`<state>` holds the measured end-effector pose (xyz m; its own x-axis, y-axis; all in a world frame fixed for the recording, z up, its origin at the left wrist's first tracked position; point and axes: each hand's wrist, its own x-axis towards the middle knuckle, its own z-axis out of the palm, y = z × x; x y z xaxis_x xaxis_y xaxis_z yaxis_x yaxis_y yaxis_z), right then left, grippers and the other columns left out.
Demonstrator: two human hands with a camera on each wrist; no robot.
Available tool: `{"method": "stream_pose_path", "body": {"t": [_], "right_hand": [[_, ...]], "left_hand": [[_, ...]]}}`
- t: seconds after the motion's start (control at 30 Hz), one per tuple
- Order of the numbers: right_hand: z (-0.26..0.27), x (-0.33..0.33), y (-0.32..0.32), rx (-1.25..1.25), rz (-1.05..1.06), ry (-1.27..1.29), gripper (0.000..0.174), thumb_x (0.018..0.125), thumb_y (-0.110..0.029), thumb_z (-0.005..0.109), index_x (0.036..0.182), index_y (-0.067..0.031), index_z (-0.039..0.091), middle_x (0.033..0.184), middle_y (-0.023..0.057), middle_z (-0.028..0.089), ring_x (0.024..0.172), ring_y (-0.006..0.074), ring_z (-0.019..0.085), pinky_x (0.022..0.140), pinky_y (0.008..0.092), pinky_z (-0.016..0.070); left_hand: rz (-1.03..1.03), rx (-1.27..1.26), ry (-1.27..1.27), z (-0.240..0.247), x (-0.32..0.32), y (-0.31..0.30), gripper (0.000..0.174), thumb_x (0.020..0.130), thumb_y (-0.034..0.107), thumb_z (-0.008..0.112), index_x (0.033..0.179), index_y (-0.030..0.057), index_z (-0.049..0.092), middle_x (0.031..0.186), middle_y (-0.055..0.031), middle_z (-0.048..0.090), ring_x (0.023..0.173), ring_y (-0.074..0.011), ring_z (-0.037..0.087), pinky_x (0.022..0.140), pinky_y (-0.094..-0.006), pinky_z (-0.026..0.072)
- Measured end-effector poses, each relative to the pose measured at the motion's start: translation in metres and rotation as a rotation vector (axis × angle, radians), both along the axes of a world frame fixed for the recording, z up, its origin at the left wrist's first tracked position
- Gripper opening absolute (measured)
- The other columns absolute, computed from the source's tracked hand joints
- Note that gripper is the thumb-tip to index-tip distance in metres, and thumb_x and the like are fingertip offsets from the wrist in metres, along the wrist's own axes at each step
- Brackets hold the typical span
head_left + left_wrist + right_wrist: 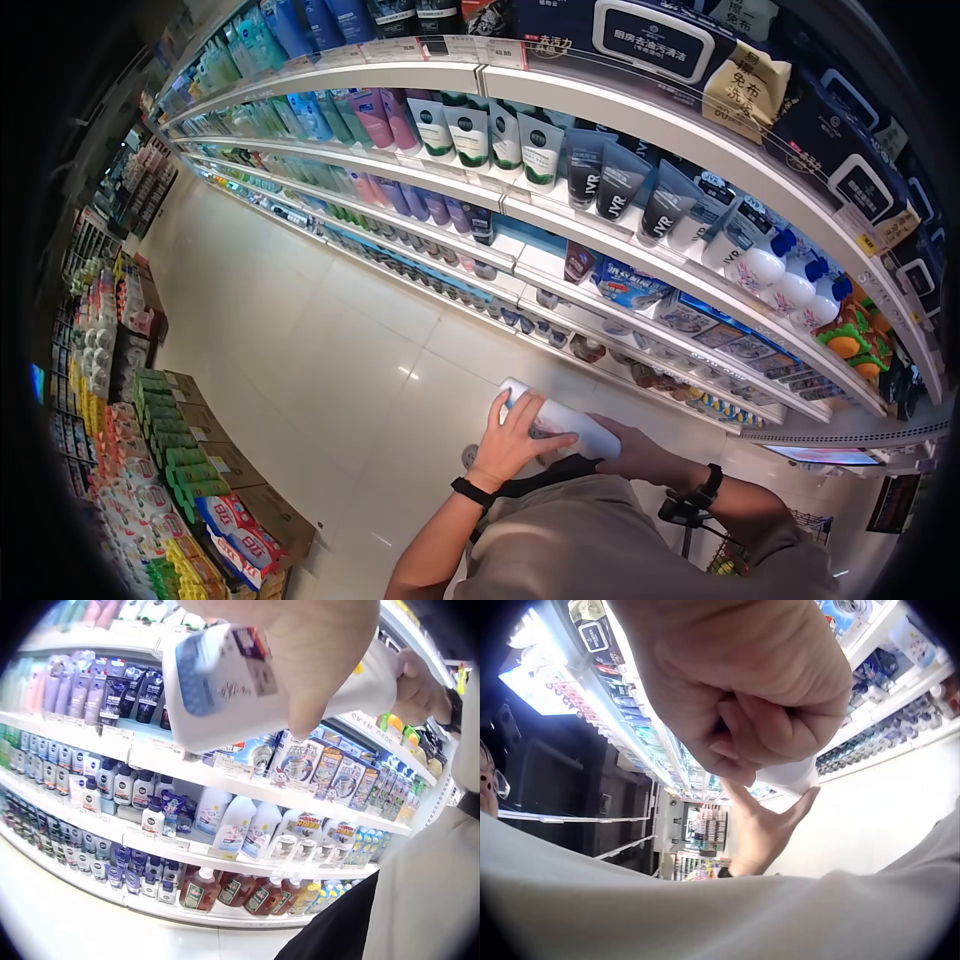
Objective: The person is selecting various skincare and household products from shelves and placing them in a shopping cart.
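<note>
Both hands hold a white plastic bottle [592, 432] in front of the person's body, tilted nearly on its side. The left hand [518, 438] grips its wide base end, fingers over the top and thumb along the side. In the left wrist view the bottle's printed label [225, 671] shows blue and dark patches beside the thumb. The right hand [645, 456] is curled round the narrower end; the cap is hidden inside it. From the right wrist view, the curled right fingers [769, 724] cover that end, with the left hand [761, 834] beyond.
Store shelves [480, 180] with tubes and bottles curve along the front and right. Similar white bottles [234, 825] stand on a lower shelf. Stacked packs [165, 430] line the left side of the tiled floor [330, 350]. A wire basket [720, 555] is at the lower right.
</note>
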<state>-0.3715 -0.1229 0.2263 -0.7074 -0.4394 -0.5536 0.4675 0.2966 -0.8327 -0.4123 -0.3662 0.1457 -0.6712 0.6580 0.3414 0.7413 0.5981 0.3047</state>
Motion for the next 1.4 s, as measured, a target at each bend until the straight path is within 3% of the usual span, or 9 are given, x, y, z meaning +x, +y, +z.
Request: {"method": "stream_pose_path", "body": {"t": [0.17, 0.3, 0.43, 0.77, 1.03, 1.13, 1.2, 1.33, 1.4], "right_hand": [[-0.076, -0.048, 0.014, 0.354, -0.042, 0.166, 0.081, 0.071, -0.014, 0.064, 0.145, -0.0094, 0.031, 0.109, 0.0227, 0.063, 0.088, 0.0347, 0.064, 0.081, 0.0401, 0.0502], [-0.166, -0.084, 0.020, 0.672, -0.037, 0.296, 0.082, 0.070, -0.012, 0.062, 0.145, -0.0076, 0.028, 0.099, 0.0280, 0.064, 0.087, 0.0450, 0.063, 0.079, 0.0479, 0.0504], [-0.260, -0.113, 0.034, 0.915, -0.111, 0.392, 0.080, 0.072, -0.010, 0.061, 0.144, -0.0072, 0.027, 0.096, 0.0283, 0.065, 0.084, 0.0471, 0.063, 0.079, 0.0524, 0.0502], [-0.331, -0.189, 0.036, 1.106, -0.244, 0.079, 0.069, 0.077, -0.010, 0.058, 0.142, -0.0127, 0.033, 0.103, 0.0285, 0.064, 0.098, 0.0440, 0.062, 0.087, 0.0503, 0.0496], [-0.364, -0.227, 0.053, 1.068, -0.140, 0.213, 0.070, 0.069, -0.014, 0.069, 0.134, -0.0057, 0.044, 0.112, 0.0271, 0.061, 0.104, 0.0461, 0.058, 0.092, 0.0489, 0.0463], [-0.351, -0.225, 0.042, 1.116, -0.097, 0.268, 0.062, 0.075, -0.021, 0.072, 0.129, -0.0010, 0.048, 0.104, 0.0248, 0.065, 0.094, 0.0399, 0.065, 0.081, 0.0445, 0.0539], [-0.319, -0.231, 0.023, 0.827, -0.425, -0.082, 0.066, 0.075, -0.031, 0.077, 0.127, 0.0017, 0.050, 0.094, 0.0229, 0.067, 0.075, 0.0304, 0.070, 0.061, 0.0366, 0.0571], [-0.348, -0.213, 0.010, 0.776, -0.676, 0.063, 0.055, 0.082, -0.028, 0.073, 0.121, 0.0041, 0.052, 0.084, 0.0182, 0.066, 0.057, 0.0191, 0.067, 0.046, 0.0278, 0.0526], [-0.362, -0.209, 0.002, 0.485, -1.096, 0.220, 0.036, 0.085, -0.018, 0.070, 0.110, 0.0023, 0.054, 0.079, 0.0123, 0.064, 0.055, 0.0144, 0.063, 0.047, 0.0259, 0.0511]], "left_hand": [[0.101, -0.051, -0.065, -0.016, -0.040, -0.024, 0.034, 0.076, 0.026, 0.071, 0.108, 0.0360, 0.068, 0.127, -0.0126, 0.050, 0.121, -0.0283, 0.048, 0.102, -0.0524, 0.0323], [0.254, -0.167, -0.268, -0.065, -0.021, -0.106, 0.060, 0.079, 0.009, 0.067, 0.132, 0.0310, 0.052, 0.129, -0.0193, 0.047, 0.117, -0.0350, 0.048, 0.097, -0.0490, 0.0386], [0.454, -0.389, -0.575, -0.100, 0.049, -0.182, 0.072, 0.079, 0.012, 0.067, 0.143, 0.0280, 0.038, 0.134, -0.0217, 0.041, 0.117, -0.0380, 0.048, 0.097, -0.0481, 0.0399], [0.702, -0.538, -1.208, -0.109, 0.238, -0.232, 0.076, 0.080, 0.019, 0.067, 0.146, 0.0293, 0.032, 0.131, -0.0190, 0.044, 0.107, -0.0343, 0.058, 0.085, -0.0458, 0.0511], [0.717, -0.452, -1.292, -0.122, 0.242, -0.213, 0.070, 0.080, 0.018, 0.065, 0.144, 0.0229, 0.036, 0.123, -0.0194, 0.050, 0.097, -0.0325, 0.063, 0.079, -0.0425, 0.0543], [0.710, -0.420, -1.292, -0.122, 0.231, -0.209, 0.068, 0.081, 0.017, 0.064, 0.143, 0.0222, 0.037, 0.122, -0.0184, 0.050, 0.098, -0.0324, 0.062, 0.080, -0.0422, 0.0544], [0.723, -0.410, -1.279, -0.122, 0.223, -0.208, 0.066, 0.082, 0.017, 0.064, 0.143, 0.0218, 0.038, 0.122, -0.0178, 0.051, 0.098, -0.0322, 0.062, 0.079, -0.0422, 0.0544], [0.757, -0.378, -1.285, -0.119, 0.206, -0.207, 0.063, 0.083, 0.016, 0.063, 0.142, 0.0211, 0.040, 0.122, -0.0161, 0.051, 0.099, -0.0315, 0.061, 0.079, -0.0416, 0.0545], [0.758, -0.395, -1.290, -0.119, 0.204, -0.204, 0.063, 0.083, 0.015, 0.063, 0.141, 0.0209, 0.040, 0.122, -0.0160, 0.051, 0.099, -0.0314, 0.062, 0.079, -0.0416, 0.0544]]}}
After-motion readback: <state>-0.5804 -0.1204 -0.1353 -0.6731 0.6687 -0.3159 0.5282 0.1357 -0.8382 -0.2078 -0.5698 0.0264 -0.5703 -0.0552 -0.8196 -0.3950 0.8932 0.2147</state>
